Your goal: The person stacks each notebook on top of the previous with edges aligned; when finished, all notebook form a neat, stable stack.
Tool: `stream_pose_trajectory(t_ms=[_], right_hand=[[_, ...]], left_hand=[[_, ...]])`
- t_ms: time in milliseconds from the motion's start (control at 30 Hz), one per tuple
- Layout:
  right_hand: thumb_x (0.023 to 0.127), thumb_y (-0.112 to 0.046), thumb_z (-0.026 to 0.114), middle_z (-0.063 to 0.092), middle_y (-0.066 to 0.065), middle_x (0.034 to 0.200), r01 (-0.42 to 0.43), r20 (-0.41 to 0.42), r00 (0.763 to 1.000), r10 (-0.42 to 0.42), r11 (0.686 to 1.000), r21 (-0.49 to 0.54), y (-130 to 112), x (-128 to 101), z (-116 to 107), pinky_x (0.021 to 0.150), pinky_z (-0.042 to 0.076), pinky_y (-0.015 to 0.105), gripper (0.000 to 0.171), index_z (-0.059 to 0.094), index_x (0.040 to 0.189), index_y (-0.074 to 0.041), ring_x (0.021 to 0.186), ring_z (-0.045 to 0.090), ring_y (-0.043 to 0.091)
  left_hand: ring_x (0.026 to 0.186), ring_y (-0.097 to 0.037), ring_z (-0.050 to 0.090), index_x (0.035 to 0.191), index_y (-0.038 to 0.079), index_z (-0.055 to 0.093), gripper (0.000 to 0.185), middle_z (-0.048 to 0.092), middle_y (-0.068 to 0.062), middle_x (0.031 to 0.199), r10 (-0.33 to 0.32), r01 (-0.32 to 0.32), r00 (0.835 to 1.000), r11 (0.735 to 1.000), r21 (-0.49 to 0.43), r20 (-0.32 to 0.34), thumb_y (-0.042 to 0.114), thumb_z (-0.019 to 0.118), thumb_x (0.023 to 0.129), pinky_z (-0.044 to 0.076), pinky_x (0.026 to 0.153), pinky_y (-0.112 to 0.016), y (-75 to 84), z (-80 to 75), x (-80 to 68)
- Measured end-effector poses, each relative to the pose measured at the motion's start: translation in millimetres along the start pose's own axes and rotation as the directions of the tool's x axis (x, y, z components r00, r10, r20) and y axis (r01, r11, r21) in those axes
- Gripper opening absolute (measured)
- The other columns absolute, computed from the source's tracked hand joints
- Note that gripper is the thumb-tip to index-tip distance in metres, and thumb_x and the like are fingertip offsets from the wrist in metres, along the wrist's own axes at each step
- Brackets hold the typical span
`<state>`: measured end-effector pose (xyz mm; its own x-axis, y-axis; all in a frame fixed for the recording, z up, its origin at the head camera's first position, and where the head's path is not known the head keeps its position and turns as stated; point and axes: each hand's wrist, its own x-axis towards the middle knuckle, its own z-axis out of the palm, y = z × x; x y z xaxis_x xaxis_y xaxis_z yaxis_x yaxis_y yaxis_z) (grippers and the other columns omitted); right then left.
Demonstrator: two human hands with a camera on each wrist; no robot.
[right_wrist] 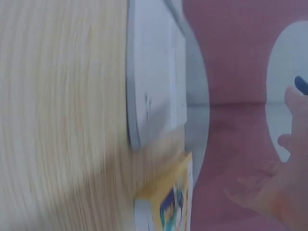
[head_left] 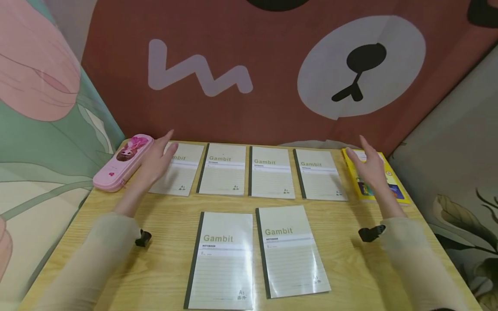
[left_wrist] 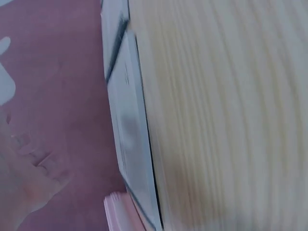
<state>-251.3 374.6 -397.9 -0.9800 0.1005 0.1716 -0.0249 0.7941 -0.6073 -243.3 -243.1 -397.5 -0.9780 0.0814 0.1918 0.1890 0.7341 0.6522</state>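
My left hand is held above the back left of the table with straight fingers and nothing in it. In the head view it overlaps the leftmost Gambit notebook and sits beside a pink pencil case. My right hand, also unoccupied with its fingers extended, is over the yellow book at the back right. Three more pale notebooks with dark spines, the second, third and fourth, complete the back row. Nearer me lie two others, a left one and a slightly turned right one.
The wooden table meets a brown curtain with a bear print along its back edge. A floral hanging borders the left side, and a grey patterned one the right.
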Motion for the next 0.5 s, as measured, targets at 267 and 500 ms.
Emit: stream_pose_trajectory(t_ms=[267, 500], right_hand=[[0.105, -0.058, 0.043, 0.031, 0.018, 0.168, -0.111, 0.041, 0.994, 0.103, 0.951, 0.288, -32, -4, 18, 0.120, 0.036, 0.063, 0.073, 0.018, 0.166, -0.026, 0.151, 0.037, 0.043], [0.104, -0.059, 0.043, 0.023, 0.019, 0.170, -0.190, 0.199, 0.976, 0.084, 0.774, 0.605, -55, -9, 37, 0.123, 0.034, 0.062, 0.073, 0.022, 0.166, -0.026, 0.155, 0.030, 0.042]], left_hand=[[0.159, -0.037, 0.022, 0.165, 0.019, 0.026, 0.065, 0.026, -0.011, 0.172, -0.068, 0.083, 0.995, 0.972, -0.221, 0.076, 0.053, 0.030, 0.110, 0.015, 0.132, -0.057, 29.3, 34.2, 9.5], [0.155, -0.036, 0.033, 0.166, 0.028, 0.019, 0.064, 0.028, -0.010, 0.171, -0.116, 0.218, 0.959, 0.883, -0.416, 0.257, 0.056, 0.029, 0.109, 0.027, 0.129, -0.054, 58.8, 71.4, 9.8]])
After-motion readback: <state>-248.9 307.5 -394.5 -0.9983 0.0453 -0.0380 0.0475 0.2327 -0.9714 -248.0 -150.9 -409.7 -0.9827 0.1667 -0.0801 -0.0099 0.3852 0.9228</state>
